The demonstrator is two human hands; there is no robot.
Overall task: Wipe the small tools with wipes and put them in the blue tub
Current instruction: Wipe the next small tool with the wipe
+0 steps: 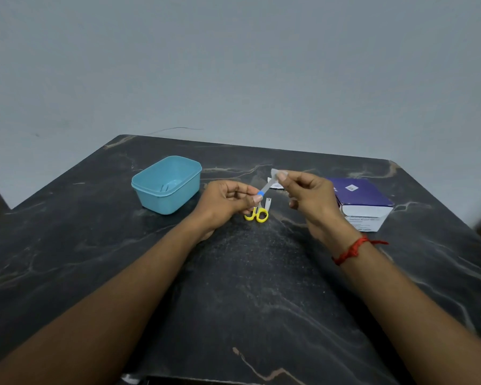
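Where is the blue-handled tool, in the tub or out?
Out: the left hand holds the blue-handled tool beside the blue tub; the right hand pinches a wipe on its tip.

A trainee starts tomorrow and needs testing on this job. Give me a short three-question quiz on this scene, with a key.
1. True or false: the yellow-handled scissors lie on the table, outside the blue tub.
2. What does the right hand pinch? A) a wipe B) a bottle cap C) a pencil
3. Fill in the colour: the left hand holds the small tool by its ____ end.
Key: 1 true; 2 A; 3 blue.
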